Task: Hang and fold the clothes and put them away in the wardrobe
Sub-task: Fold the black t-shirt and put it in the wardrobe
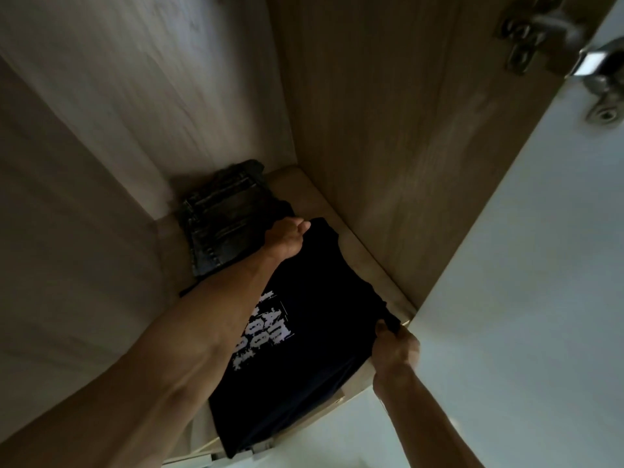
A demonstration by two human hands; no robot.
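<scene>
1. A folded black T-shirt (314, 298) with a white print (263, 332) is seen inside the wardrobe, lying over the shelf (364, 265) with its near end at the shelf's front edge.
2. The far edge of the shirt is gripped by the left hand (285, 239), the fingers being curled into the cloth and the arm stretched deep into the compartment.
3. The near right edge is pinched by the right hand (395, 349), close to the front corner of the shelf.
4. Folded jeans (219, 224) are found just behind and left of the shirt, in the back corner; whether the two touch cannot be told in the dim light.
5. The compartment is bounded by a wooden side wall (371, 113) on the right, beyond which a white door (540, 265) is swung open on a metal hinge (601, 72).
6. Progress is judged as follows: the jeans are put away and the shirt is folded and nearly placed. It is not yet let go, and a last straightening may be needed. Any hanging work or further clothes cannot be judged from this view.
</scene>
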